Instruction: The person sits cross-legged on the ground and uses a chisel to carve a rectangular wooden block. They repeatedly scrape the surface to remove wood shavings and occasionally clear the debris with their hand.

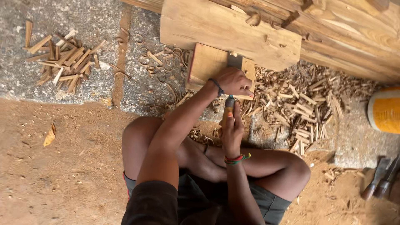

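Observation:
I sit cross-legged on the ground. My left hand (234, 81), with a dark band on its wrist, presses down on a small flat wooden block (205, 64) that lies against a big plank (225, 29). Just below it, my right hand (231, 130), wearing a colourful bead bracelet, grips a chisel-like tool with a yellowish handle (229, 104). The tool points up toward the block's near edge, under my left hand. Its tip is hidden by the fingers.
Curled shavings and split wood sticks (300, 104) cover the concrete to the right. A pile of short sticks (66, 60) lies far left. A yellow and white container (385, 110) stands at the right edge, with metal hand tools (381, 177) below it. More timber (354, 37) lies behind.

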